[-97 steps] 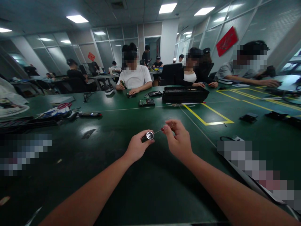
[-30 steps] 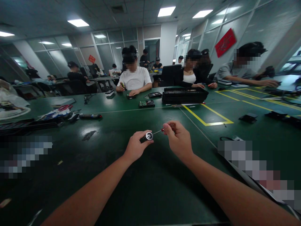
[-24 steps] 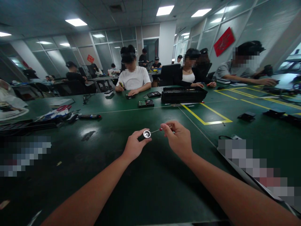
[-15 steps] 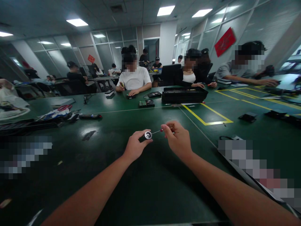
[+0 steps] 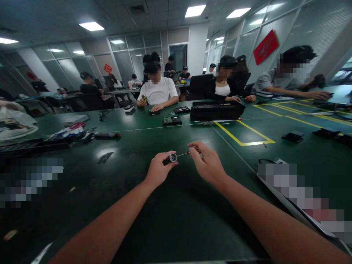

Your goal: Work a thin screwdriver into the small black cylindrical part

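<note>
My left hand (image 5: pixel 159 169) is closed around a small round part with a silver rim (image 5: pixel 173 157), its open end turned toward me. Most of the part's dark body is hidden by the fingers. My right hand (image 5: pixel 208 161) grips a screwdriver (image 5: pixel 183 154) by its handle, which looks reddish and see-through. The thin shaft points left to the silver rim; whether its tip touches a screw inside cannot be made out. Both hands are above the green table (image 5: pixel 176 227).
Across the table a person in a white shirt (image 5: pixel 158 90) works near hard drives (image 5: pixel 172 120). A long black bin (image 5: pixel 217 110) stands right of them. A pen-like tool (image 5: pixel 107 135) and a pile of tools (image 5: pixel 68 132) lie left. A laptop-like slab (image 5: pixel 291 200) lies right.
The screwdriver stays at the round part throughout. My right fingers have shifted on the handle and loosened somewhat, showing more of it. The round part has tilted slightly.
</note>
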The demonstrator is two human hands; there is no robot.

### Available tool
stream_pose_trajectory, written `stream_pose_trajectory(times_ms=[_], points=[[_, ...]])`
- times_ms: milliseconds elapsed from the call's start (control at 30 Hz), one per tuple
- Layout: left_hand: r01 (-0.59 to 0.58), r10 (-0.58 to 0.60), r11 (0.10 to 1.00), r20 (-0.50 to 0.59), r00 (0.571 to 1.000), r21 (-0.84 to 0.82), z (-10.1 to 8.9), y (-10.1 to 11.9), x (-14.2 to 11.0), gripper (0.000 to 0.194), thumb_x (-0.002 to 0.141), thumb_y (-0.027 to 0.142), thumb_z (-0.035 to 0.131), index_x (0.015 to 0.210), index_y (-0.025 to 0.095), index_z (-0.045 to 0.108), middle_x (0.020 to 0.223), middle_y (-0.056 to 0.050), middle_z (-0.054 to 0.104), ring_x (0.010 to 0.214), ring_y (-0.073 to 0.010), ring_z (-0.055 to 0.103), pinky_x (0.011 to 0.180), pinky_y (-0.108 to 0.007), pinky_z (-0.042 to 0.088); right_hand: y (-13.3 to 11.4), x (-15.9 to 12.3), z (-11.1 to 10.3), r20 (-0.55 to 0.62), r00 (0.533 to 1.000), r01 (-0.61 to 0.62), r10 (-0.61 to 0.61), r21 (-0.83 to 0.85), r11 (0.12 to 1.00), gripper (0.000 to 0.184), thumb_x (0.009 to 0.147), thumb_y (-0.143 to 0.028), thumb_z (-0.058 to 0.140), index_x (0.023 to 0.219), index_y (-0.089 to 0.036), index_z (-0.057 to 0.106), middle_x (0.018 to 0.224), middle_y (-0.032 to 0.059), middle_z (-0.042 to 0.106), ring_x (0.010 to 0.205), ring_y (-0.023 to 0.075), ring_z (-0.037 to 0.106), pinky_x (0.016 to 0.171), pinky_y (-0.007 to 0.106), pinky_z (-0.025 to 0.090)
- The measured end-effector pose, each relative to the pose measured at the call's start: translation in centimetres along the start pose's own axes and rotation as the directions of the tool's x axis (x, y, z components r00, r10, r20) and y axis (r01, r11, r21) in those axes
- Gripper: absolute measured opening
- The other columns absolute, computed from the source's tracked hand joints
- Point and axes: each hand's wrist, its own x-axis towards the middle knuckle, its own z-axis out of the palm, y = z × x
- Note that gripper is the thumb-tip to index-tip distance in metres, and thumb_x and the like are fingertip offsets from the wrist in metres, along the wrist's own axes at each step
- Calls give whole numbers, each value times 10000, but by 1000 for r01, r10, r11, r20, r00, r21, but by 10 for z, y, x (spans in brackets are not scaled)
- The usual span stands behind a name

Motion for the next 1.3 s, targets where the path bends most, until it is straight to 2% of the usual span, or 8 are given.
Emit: stream_pose_trajectory(times_ms=[133, 267, 367, 533, 733, 933, 1133, 1300], points=[[-16, 16, 1000, -1, 1000, 23, 1, 0, -1, 409, 798, 203, 777, 1190, 293, 702, 1185, -45, 697, 1134, -242, 616, 1049, -439, 445, -1, 3, 1, -9, 999, -37, 36, -92, 995, 395, 999, -461, 413, 813, -230, 673, 614, 5, 641, 578, 182, 609, 570, 298, 366], [-26, 25, 1000, 22, 999, 16, 1, 1, -1, 403, 792, 187, 776, 1177, 282, 706, 1179, -46, 702, 1131, -239, 619, 1052, -434, 444, -1, 1, 4, -4, 999, -39, 39, -73, 997, 283, 989, -390, 434, 1004, -231, 667, 658, 1, 669, 551, 176, 599, 562, 293, 371], [-34, 34, 999, 30, 999, 6, 1, 0, 0, 402, 794, 192, 774, 1180, 283, 704, 1187, -42, 700, 1144, -237, 614, 1057, -428, 439, -2, -2, 5, 15, 1000, 19, -19, -50, 999, 257, 979, -331, 429, 1125, -211, 603, 739, 22, 682, 599, 181, 608, 589, 296, 392], [-8, 8, 1000, 5, 1000, -5, 0, -1, 0, 400, 798, 184, 769, 1181, 279, 703, 1190, -43, 693, 1141, -231, 615, 1056, -418, 436, -4, -2, 3, 19, 998, 60, -60, -34, 998, 234, 960, -284, 421, 1095, -198, 592, 826, 49, 679, 714, 199, 628, 636, 303, 413], [-24, 24, 1000, 12, 1000, -1, 1, -1, -2, 404, 796, 198, 780, 1182, 287, 703, 1169, -34, 699, 1121, -228, 620, 1044, -414, 441, -4, 1, 1, 34, 999, -11, 15, -120, 993, 357, 1012, -420, 371, 896, -231, 651, 682, 15, 665, 592, 189, 612, 566, 296, 357], [1, -1, 1000, -4, 1000, -9, 0, -2, 0, 397, 798, 201, 773, 1181, 283, 705, 1182, -41, 696, 1127, -236, 622, 1047, -421, 445, -6, -5, 4, 51, 997, 67, -64, -62, 996, 275, 993, -300, 399, 1199, -202, 553, 783, 32, 674, 634, 190, 609, 609, 314, 407], [12, -12, 1000, -17, 1000, -10, -2, -3, 1, 393, 796, 213, 772, 1178, 273, 706, 1168, -45, 702, 1103, -242, 634, 1027, -423, 463, -8, -5, 3, 91, 995, 50, -50, 0, 999, 237, 1006, -337, 401, 1164, -218, 531, 783, 18, 649, 710, 203, 626, 641, 321, 419], [-6, 6, 1000, 15, 1000, 4, 0, 0, 0, 403, 800, 218, 776, 1189, 287, 701, 1191, -38, 695, 1130, -234, 623, 1038, -416, 454, -12, -5, 4, 20, 1000, 22, -21, -19, 1000, 217, 1017, -310, 340, 1097, -218, 520, 797, 29, 655, 720, 207, 638, 643, 327, 413]])
